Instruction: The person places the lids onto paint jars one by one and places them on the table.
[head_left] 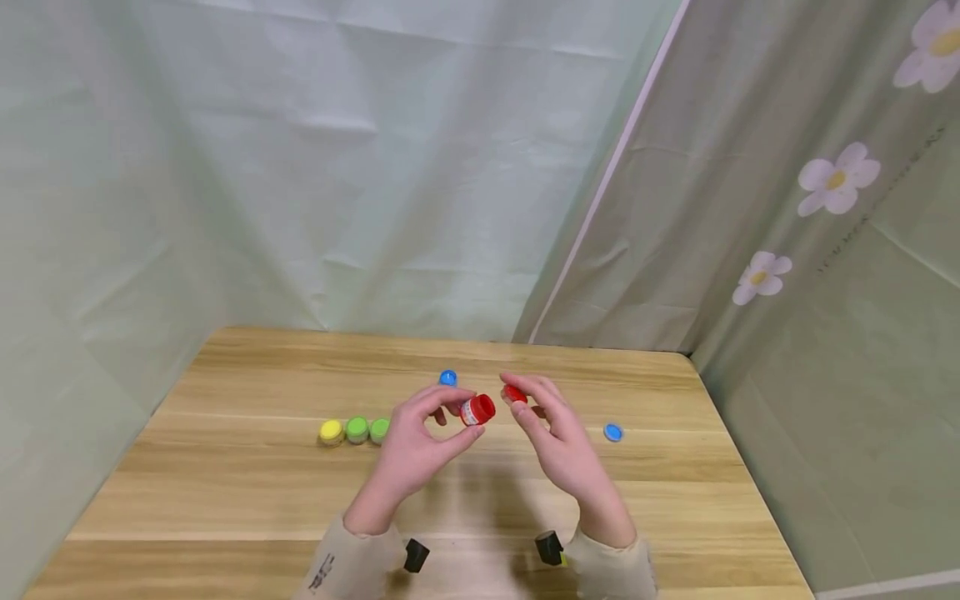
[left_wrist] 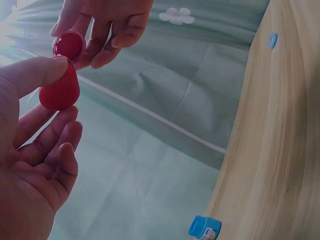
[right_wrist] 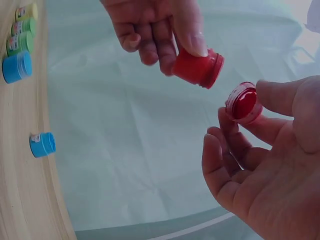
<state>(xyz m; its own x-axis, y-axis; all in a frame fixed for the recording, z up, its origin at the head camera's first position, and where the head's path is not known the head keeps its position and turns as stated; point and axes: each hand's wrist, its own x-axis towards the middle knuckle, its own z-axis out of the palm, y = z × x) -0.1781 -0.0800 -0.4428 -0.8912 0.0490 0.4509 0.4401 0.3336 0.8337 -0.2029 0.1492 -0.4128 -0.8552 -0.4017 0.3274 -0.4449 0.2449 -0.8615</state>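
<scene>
My left hand grips a small red paint jar between thumb and fingers, above the table. The jar is tilted with its threaded mouth toward the right hand. A white label shows on its side. My right hand pinches the jar's red lid between thumb and fingers. Wet red paint coats the lid's hollow inside, which shows in the right wrist view. Lid and jar are apart, with a small gap between them in the head view.
On the wooden table, a yellow-lidded jar, two green jars and a blue jar stand in a row at left. An uncapped blue jar stands farther back. A blue lid lies at right. Curtains hang behind.
</scene>
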